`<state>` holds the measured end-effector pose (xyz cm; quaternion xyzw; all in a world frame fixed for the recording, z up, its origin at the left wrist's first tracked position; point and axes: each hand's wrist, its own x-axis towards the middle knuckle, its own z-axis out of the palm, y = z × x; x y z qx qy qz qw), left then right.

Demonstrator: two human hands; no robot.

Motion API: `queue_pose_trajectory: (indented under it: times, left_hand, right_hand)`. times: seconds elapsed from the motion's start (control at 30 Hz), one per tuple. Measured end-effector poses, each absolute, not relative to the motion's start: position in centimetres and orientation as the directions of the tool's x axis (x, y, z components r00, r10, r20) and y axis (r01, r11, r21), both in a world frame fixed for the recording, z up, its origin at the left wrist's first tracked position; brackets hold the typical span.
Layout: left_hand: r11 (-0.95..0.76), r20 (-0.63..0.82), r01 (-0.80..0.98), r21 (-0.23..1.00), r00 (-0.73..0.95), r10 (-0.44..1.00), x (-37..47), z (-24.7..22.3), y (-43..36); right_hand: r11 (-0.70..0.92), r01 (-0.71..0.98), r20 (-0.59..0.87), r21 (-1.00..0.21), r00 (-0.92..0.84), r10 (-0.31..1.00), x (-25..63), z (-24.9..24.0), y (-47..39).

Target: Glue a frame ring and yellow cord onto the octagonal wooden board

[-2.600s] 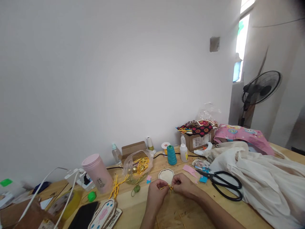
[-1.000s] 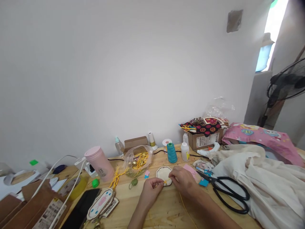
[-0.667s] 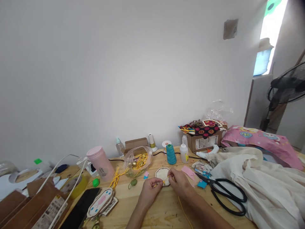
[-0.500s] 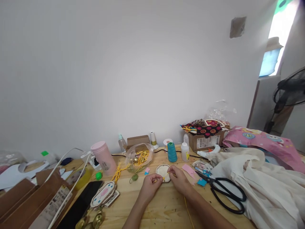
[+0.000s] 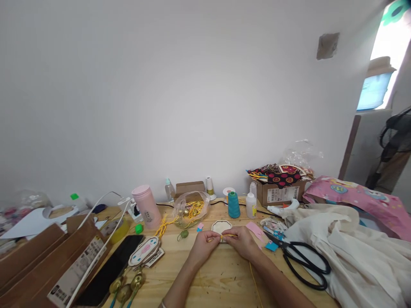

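My left hand (image 5: 204, 245) and my right hand (image 5: 241, 242) meet over the near edge of a pale, scallop-edged plaque (image 5: 221, 226) with a dark rim. Both are closed, thumb against fingers, on a yellow cord (image 5: 253, 276) that bunches between the fingertips. One end of the cord trails down past my right wrist to the table's front. Fingers hide the lower part of the plaque and the exact shape of the cord there.
Black-handled scissors (image 5: 306, 261) lie right, beside white cloth (image 5: 321, 231). Behind stand a teal thread cone (image 5: 233, 205), a glue bottle (image 5: 251, 203) and a bag of yellow cord (image 5: 191, 209). Left are a pink tumbler (image 5: 147, 207), decorated plaques (image 5: 144, 251), brass bells (image 5: 125, 291) and a phone (image 5: 112, 269).
My right hand has moved in toward my left, so the fingertips now nearly touch at the cord. The camera view has shifted slightly left.
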<state>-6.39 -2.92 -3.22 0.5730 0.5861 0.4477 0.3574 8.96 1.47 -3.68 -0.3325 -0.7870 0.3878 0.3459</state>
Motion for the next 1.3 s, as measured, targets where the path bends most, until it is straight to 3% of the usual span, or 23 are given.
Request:
queue_pose_trajectory:
  times: [0.67, 1.3]
  left_hand:
    - [-0.063, 0.106, 0.337, 0.939, -0.109, 0.988, -6.3, -4.0, -2.7]
    - [-0.030, 0.058, 0.319, 0.947, -0.077, 0.995, -6.4, -3.9, -2.9]
  right_hand:
    - [0.308, 0.078, 0.245, -0.948, -0.438, 0.865, 8.0, -4.5, 1.8]
    - [0.271, 0.097, 0.221, -0.958, -0.355, 0.908, 7.9, -5.3, 2.4]
